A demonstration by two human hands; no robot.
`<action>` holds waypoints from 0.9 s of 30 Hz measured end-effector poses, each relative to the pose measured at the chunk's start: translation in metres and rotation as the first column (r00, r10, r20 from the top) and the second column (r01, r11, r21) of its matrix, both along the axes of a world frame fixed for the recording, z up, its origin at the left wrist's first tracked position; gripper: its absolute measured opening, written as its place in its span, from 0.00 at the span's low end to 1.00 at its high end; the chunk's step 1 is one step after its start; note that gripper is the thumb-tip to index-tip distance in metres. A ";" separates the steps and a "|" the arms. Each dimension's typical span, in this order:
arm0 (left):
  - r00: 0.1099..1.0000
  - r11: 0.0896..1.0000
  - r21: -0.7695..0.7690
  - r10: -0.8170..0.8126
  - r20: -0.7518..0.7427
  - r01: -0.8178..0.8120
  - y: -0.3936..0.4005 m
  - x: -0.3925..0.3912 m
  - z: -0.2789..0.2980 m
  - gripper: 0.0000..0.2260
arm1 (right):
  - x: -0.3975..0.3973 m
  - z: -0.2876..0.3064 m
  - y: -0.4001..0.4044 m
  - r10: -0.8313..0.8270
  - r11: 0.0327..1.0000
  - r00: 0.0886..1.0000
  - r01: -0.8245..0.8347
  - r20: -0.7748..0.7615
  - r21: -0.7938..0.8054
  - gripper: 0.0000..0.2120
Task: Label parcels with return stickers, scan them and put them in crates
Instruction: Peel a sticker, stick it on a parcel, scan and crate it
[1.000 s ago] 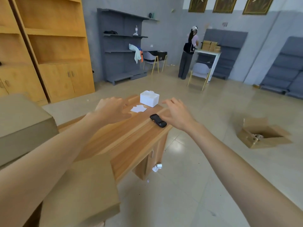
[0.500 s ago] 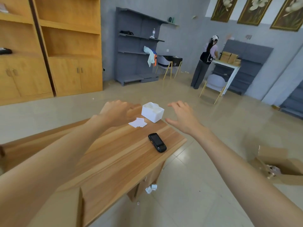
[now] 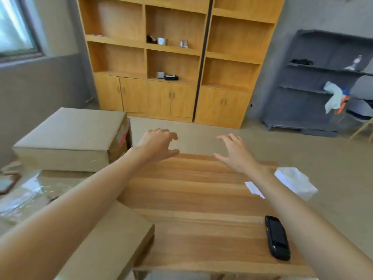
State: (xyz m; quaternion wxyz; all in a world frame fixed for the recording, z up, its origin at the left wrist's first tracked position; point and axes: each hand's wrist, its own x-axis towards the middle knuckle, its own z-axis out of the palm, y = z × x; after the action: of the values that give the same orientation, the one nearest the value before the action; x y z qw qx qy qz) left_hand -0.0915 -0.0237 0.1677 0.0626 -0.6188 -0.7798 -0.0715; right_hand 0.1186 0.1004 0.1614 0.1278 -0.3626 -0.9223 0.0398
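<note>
Both arms extend over the light wooden table (image 3: 201,199), left hand (image 3: 157,144) and right hand (image 3: 236,152) empty with fingers loosely spread, brown cardboard parcel (image 3: 68,138) just left, black handheld scanner (image 3: 277,237) near-right, and what appear to be white stickers (image 3: 254,188) partly hidden behind the right forearm.

We see even, bright daylight from the window (image 3: 16,27) at upper left; shadows stay soft, edges bow with wide-angle distortion, and everything looks slightly blurred.
</note>
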 end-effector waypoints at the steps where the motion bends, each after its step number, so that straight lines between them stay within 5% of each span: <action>1: 0.999 0.999 0.004 0.048 -0.010 -0.048 -0.010 -0.006 0.002 0.23 | -0.011 0.000 0.003 0.031 0.999 0.999 -0.031 -0.017 -0.021 0.26; 9: 0.911 0.910 0.053 0.410 0.044 -0.412 -0.103 -0.067 0.013 0.24 | -0.097 -0.017 -0.022 0.251 0.961 0.968 -0.251 -0.013 -0.112 0.28; 20: 0.754 0.754 0.023 0.655 0.038 -0.656 -0.178 -0.169 0.008 0.32 | -0.214 -0.030 -0.076 0.388 0.897 0.921 -0.387 -0.042 -0.212 0.32; 27: 0.546 0.641 -0.066 0.699 0.462 -0.764 -0.177 -0.255 0.002 0.38 | -0.287 -0.042 -0.081 0.191 0.813 0.971 -0.239 -0.145 -0.530 0.40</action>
State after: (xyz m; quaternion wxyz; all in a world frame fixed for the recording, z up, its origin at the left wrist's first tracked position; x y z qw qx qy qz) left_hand -0.3465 -0.2010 0.1694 -0.0498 -0.1959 -0.9509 -0.2344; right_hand -0.1686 0.0199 0.1199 0.0535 -0.2752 -0.9016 0.3293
